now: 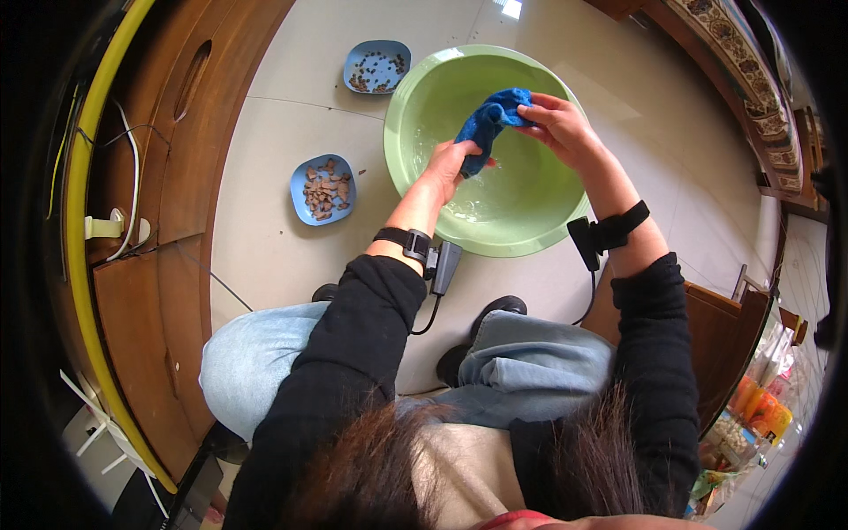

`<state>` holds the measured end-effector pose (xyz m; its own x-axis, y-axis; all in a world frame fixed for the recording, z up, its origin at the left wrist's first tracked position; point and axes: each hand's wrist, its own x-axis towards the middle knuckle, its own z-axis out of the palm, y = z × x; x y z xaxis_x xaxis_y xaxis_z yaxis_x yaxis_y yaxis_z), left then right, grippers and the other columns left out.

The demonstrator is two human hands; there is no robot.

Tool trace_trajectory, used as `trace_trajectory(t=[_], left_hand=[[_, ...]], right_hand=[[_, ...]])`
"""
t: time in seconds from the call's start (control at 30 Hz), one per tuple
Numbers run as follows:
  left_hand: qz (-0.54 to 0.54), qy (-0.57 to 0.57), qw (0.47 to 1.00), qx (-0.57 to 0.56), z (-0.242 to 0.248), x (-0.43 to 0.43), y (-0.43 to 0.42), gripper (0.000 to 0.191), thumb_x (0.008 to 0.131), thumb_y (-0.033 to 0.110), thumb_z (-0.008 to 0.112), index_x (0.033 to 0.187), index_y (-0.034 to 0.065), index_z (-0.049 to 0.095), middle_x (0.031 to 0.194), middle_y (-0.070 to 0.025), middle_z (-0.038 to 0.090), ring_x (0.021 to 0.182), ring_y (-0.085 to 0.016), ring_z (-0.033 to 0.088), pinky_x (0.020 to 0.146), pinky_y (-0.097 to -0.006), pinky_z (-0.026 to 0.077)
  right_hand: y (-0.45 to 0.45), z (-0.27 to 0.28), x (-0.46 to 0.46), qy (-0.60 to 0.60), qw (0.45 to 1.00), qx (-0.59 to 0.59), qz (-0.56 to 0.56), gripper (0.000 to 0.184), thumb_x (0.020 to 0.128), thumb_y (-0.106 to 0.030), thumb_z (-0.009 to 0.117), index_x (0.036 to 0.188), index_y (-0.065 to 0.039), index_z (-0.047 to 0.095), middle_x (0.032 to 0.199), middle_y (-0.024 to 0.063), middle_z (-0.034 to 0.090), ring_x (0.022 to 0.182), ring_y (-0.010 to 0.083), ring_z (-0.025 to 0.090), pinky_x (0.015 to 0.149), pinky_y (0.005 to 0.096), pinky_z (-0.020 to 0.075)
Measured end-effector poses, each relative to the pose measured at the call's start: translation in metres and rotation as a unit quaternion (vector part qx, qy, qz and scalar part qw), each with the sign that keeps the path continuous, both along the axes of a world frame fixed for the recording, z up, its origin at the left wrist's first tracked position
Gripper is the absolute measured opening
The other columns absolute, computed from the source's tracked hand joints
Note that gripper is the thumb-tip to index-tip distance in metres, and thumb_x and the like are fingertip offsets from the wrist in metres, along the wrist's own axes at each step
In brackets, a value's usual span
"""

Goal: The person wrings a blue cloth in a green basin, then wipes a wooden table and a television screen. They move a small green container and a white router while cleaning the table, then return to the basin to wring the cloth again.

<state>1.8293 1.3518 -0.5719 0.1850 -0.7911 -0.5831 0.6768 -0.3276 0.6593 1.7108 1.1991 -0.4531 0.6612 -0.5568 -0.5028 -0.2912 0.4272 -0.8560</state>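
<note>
A wet-looking blue cloth (487,126), perhaps a sock, is stretched between my two hands above a large green plastic basin (401,139) with water in it. My left hand (452,162) grips the lower left end of the cloth. The upper right end is pinched by the thumb and fingers of my right hand (556,126). Each forearm wears a black strap with a small black device and a cable. The basin stands on the tiled floor in front of my feet.
Two blue bowls stand left of the basin: one (377,48) with small dark kibble, one (295,192) with brown chunks. A wooden cabinet (149,165) runs along the left. At the right are a patterned-cushion seat (755,86) and a wooden table (719,344) by packaged food.
</note>
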Motion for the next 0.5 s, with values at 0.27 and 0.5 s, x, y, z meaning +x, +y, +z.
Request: trace_trajectory(t=[0.27,0.5], left_hand=[[0.078,0.250,0.965,-0.036,0.040,-0.005,-0.001,0.046,0.093,0.051,0.062,0.114,0.0102,0.060,0.101,-0.0079,0.065,0.091,-0.023,0.063,0.078,-0.0461,0.059],[-0.116,0.315,0.938,-0.082,0.067,0.005,0.001,0.040,0.092,0.038,0.069,0.107,0.0031,0.056,0.079,-0.0058,0.056,0.056,-0.010,0.052,0.040,-0.0164,0.041]], right_hand=[[0.042,-0.020,-0.015,0.065,0.939,-0.225,0.252,0.032,0.085,-0.007,0.066,0.116,0.001,0.065,0.097,0.0086,0.071,0.083,0.0146,0.067,0.073,0.0316,0.0561],[0.034,-0.018,-0.041,0.018,0.662,-0.717,0.217,0.064,0.077,-0.008,0.073,0.138,-0.009,0.051,0.138,0.0088,0.055,0.126,0.0273,0.053,0.101,0.0398,0.0473]])
